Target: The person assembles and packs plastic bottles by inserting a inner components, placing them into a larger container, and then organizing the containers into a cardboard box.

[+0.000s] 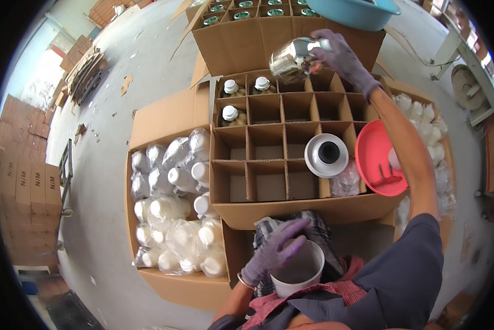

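Purple-gloved right hand (343, 58) grips a shiny jar (292, 58), tilted, above the divided carton's (269, 212) far cells. Left hand (272, 250) rests on a white bucket's (302, 269) rim, fingers (291, 228) loosely curled, holding nothing visible.

Left hand (273, 248): thin purple disposable glove, snug, slightly wrinkled over the fingers, cuff ending at the wrist. Narrow metallic bangle just behind the cuff. Forearm bare below that.

Right hand (340, 55): same kind of purple glove, cuff bunched at the wrist. Forearm bare up to the elbow. Short sleeve above the elbow, slate blue-grey, plain weave, loose fit, no markings seen.

Torso at lower edge: same blue-grey garment. Reddish-pink checked cloth across the front, edge folded over. Dark checked fabric at the lap, pattern partly hidden.
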{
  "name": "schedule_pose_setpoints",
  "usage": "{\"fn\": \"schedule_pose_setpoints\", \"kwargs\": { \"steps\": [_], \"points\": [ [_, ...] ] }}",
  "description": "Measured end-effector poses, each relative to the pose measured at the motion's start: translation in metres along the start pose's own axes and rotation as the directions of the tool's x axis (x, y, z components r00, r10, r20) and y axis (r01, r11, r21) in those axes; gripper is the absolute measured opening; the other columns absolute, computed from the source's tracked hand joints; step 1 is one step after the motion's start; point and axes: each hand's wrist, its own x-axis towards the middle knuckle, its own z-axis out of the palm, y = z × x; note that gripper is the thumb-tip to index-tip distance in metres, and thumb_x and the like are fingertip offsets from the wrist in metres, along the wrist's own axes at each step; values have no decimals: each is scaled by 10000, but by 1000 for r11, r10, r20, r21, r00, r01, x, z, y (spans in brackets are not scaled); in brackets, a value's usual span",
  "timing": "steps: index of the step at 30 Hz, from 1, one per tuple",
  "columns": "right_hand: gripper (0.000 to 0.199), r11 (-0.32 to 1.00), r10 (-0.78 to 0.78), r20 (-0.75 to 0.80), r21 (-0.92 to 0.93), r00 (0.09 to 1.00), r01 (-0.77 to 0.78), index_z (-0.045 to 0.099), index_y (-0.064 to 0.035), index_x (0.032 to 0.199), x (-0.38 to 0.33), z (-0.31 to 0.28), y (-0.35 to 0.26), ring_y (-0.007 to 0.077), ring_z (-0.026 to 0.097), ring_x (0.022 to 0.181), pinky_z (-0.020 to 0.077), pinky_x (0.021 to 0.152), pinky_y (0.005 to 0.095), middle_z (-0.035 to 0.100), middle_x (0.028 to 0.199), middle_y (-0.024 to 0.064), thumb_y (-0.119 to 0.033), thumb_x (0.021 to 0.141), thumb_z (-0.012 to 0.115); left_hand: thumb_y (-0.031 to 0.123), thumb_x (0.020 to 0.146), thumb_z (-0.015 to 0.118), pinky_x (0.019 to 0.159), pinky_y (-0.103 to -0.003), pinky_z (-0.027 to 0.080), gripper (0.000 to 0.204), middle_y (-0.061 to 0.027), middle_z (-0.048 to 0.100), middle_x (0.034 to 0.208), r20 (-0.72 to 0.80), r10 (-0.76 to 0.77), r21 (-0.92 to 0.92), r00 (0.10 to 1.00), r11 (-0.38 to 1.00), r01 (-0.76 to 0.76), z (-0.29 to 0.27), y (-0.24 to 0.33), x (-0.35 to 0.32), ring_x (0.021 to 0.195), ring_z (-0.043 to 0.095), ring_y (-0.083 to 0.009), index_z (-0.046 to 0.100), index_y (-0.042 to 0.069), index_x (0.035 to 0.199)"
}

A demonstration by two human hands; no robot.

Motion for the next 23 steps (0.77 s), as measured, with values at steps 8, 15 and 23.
{"fn": "schedule_pose_setpoints", "kwargs": {
  "steps": [8,15,23],
  "points": [
    [301,-32,281,505,855,816,-517,615,-122,1096,-225,8,-56,90,563,599,378,449,210,643,840,-9,-363,966,489,206,840,715,1107,-393,344,820,-163,332,1498,-552,280,53,786,952,-302,0,7,-2,1349,388,-286,258,19,1495],
    [400,106,268,671,692,691,-714,627,-109,1096,-320,33,-120,131,602,696,451,579,251,670,895,15,-456,972,473,234,605,875,1109,-415,370,987,-217,366,1453,-207,737,556,644,630,-542,-44,75,-19,1338,397,-341,376,6,1426],
    [397,880,41,447,408,893,-244,540,-18,1295,-390,16,-120,228,562,1179,397,1051,343,589,1254,193,-275,993,522,323,726,808,1127,-362,328,824,-157,498,1387,-219,194,217,956,965,-146,-39,63,-67,1306,467,-279,444,1,1392]
  ]
}}
